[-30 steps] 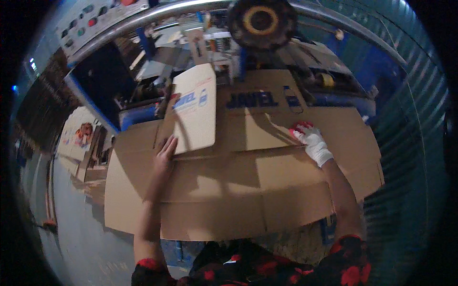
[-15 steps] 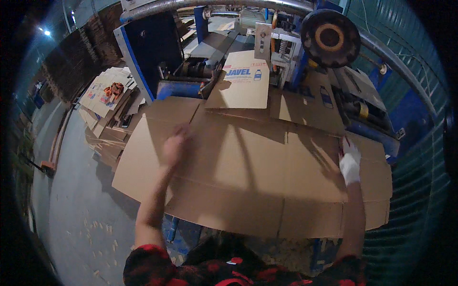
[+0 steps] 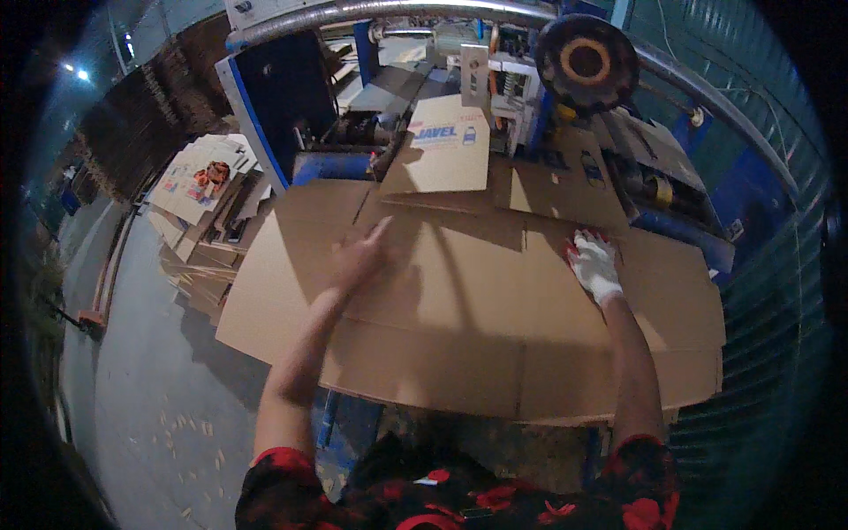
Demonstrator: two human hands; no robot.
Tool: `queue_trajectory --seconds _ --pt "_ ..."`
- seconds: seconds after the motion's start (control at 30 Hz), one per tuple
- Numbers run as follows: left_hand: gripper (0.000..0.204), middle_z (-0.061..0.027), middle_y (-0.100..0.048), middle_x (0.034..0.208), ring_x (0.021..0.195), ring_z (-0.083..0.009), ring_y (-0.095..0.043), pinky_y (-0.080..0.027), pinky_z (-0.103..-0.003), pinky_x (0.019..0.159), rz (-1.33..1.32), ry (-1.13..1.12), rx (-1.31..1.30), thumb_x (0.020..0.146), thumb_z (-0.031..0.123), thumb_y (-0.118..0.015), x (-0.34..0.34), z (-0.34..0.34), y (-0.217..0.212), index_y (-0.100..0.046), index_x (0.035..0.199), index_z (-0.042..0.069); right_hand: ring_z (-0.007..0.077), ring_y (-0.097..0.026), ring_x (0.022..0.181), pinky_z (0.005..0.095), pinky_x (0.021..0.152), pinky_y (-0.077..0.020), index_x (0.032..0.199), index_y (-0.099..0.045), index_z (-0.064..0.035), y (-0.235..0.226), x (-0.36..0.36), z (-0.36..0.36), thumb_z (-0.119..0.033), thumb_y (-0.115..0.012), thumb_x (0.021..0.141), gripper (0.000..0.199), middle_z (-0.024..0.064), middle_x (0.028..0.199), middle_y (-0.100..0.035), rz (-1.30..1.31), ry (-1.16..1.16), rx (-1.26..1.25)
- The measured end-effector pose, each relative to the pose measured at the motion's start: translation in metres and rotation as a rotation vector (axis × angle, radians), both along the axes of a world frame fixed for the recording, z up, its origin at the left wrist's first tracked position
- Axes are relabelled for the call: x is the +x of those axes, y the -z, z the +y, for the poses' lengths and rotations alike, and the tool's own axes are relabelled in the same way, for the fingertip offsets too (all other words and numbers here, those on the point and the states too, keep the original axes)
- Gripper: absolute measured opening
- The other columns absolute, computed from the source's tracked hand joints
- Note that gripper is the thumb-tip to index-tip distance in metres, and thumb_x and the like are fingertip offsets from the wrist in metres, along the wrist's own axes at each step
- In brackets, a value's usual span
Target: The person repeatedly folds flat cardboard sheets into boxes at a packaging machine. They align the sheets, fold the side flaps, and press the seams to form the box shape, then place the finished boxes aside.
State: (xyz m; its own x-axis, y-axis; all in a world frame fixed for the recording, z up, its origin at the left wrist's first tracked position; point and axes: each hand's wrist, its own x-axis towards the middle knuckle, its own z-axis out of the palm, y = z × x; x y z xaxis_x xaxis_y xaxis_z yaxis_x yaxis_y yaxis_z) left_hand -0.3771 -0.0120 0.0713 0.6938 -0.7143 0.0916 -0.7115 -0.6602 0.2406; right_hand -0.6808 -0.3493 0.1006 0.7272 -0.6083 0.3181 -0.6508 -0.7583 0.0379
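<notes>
Two hands lie on the big flat sheet of brown corrugated cardboard (image 3: 459, 300) seen from the head camera. Bare and blurred, the left hand (image 3: 360, 258) has its fingers stretched flat on the sheet near the far edge, gripping nothing. On the right hand (image 3: 594, 263) is a white glove, palm down and fingers spread on the same sheet. Beyond them a smaller folded brown box blank (image 3: 439, 155) leans against the blue machine (image 3: 283, 106). More printed cardboard blanks (image 3: 199, 190) are stacked at the left.

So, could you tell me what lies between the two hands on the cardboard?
Only bare cardboard sheet, crossed by a crease, between left hand and gloved right hand; head view.
</notes>
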Motion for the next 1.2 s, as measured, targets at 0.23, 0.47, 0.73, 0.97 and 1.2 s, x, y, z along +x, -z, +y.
queue_trajectory --seconds 0.23,0.47,0.73,0.97,1.2 --pt "0.072 -0.0090 -0.043 0.141 0.126 -0.0289 -0.045 -0.016 -0.073 0.099 0.310 0.080 -0.102 0.084 0.055 -0.054 0.015 -0.091 -0.024 -0.028 0.144 0.026 0.0357 -0.036 0.130 0.0450 0.106 -0.0303 0.131 -0.050 -0.0120 -0.002 0.040 -0.042 -0.050 -0.052 0.085 0.060 0.0156 0.137 -0.045 -0.017 0.127 0.144" --pt "0.065 -0.0130 -0.055 0.127 0.116 -0.0297 -0.051 -0.036 -0.047 0.096 -0.045 -0.534 -0.013 0.082 0.051 -0.059 -0.005 0.148 0.000 -0.049 0.130 0.008 0.0369 -0.041 0.127 0.0423 0.105 -0.0336 0.133 -0.045 -0.0043 0.009 -0.152 0.005 -0.029 -0.056 0.089 0.051 0.0187 0.137 -0.044 -0.165 0.157 0.135" --pt "0.070 -0.0174 -0.058 0.119 0.106 -0.0304 -0.057 -0.041 -0.042 0.096 -0.188 -0.685 -0.030 0.073 0.051 -0.070 -0.017 0.286 0.036 -0.055 0.118 -0.001 0.0353 -0.033 0.133 0.0479 0.111 -0.0217 0.135 -0.041 -0.0026 0.030 -0.300 0.112 -0.028 -0.057 0.088 0.056 0.0158 0.141 -0.041 0.066 0.178 0.070" --pt "0.035 -0.0068 -0.064 0.098 0.083 -0.0183 -0.060 -0.049 -0.032 0.071 0.674 -0.697 -1.104 0.079 0.009 -0.071 -0.007 0.284 0.052 -0.059 0.110 0.000 0.0283 -0.043 0.123 0.0435 0.101 -0.0367 0.133 -0.043 -0.0010 0.096 -0.425 0.159 -0.026 -0.068 0.083 0.061 0.0122 0.136 -0.044 -1.061 0.976 0.199" --pt "0.036 -0.0093 -0.063 0.101 0.084 -0.0208 -0.062 -0.052 -0.033 0.072 0.473 -0.636 -1.302 0.079 0.004 -0.069 0.051 0.320 0.086 -0.056 0.111 -0.004 0.0224 -0.060 0.097 0.0361 0.083 -0.0488 0.125 -0.049 -0.0019 0.047 -0.356 0.157 -0.016 -0.072 0.081 0.052 0.0080 0.110 -0.061 -1.598 0.643 0.597"
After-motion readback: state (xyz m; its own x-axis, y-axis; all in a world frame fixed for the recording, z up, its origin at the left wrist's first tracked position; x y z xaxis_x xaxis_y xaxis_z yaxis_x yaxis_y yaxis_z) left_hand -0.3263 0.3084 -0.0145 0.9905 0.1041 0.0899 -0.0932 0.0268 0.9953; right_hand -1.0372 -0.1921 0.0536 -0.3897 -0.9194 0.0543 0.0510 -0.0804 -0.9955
